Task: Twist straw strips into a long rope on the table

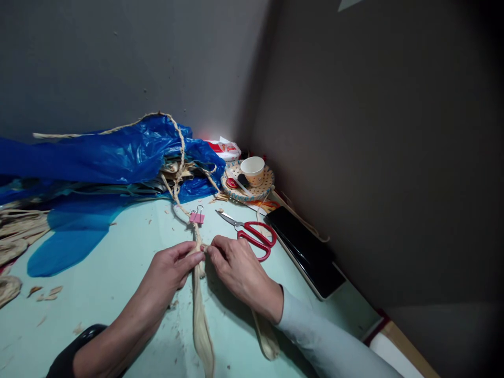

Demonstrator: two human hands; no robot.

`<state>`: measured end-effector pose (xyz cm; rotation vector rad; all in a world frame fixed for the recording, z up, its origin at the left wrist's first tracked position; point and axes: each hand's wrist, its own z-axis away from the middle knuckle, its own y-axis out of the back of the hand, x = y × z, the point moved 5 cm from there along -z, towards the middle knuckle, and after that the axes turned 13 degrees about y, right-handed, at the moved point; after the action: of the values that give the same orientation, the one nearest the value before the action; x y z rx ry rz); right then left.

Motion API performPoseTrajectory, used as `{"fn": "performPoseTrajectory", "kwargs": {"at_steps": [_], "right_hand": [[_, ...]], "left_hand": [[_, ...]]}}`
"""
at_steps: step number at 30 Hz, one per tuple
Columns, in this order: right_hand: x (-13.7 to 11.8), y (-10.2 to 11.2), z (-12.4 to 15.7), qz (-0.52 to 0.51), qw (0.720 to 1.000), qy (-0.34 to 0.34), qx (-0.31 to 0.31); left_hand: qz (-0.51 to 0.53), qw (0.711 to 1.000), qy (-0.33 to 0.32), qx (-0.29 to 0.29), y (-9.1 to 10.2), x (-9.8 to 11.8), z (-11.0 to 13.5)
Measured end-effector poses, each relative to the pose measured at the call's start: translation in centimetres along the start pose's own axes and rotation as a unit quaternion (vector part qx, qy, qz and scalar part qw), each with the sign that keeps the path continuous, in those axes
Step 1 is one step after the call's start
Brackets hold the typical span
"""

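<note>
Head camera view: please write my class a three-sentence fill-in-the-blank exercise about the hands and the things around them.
The left hand and right hand pinch a braided strip with a ____ binder clip on it. The scissors beside the right hand have ____ handles. The white cup stands on a woven tray near the ____ plastic bag.
Missing words: pink; red; blue.

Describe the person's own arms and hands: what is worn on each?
The left hand is bare, with no ring or glove showing; its forearm is uncovered up to a black sleeve or cuff near the elbow. The right hand is bare too, and a snug, pale grey long sleeve covers that arm to the wrist.
</note>
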<state>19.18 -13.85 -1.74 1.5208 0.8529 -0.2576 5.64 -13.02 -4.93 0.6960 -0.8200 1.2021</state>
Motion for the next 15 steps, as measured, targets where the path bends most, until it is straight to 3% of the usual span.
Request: {"fn": "performPoseTrajectory", "kwargs": {"at_steps": [9,15], "right_hand": [[0.08,-0.2,-0.11,0.024,0.999,0.009,0.036],[-0.64,0.02,0.09,0.058,0.997,0.036,0.018]], "left_hand": [[0.005,0.996,0.025,0.08,0.18,0.38,0.03],[0.044,0.997,0.026,0.056,0.09,0.33,-0.11]]}}
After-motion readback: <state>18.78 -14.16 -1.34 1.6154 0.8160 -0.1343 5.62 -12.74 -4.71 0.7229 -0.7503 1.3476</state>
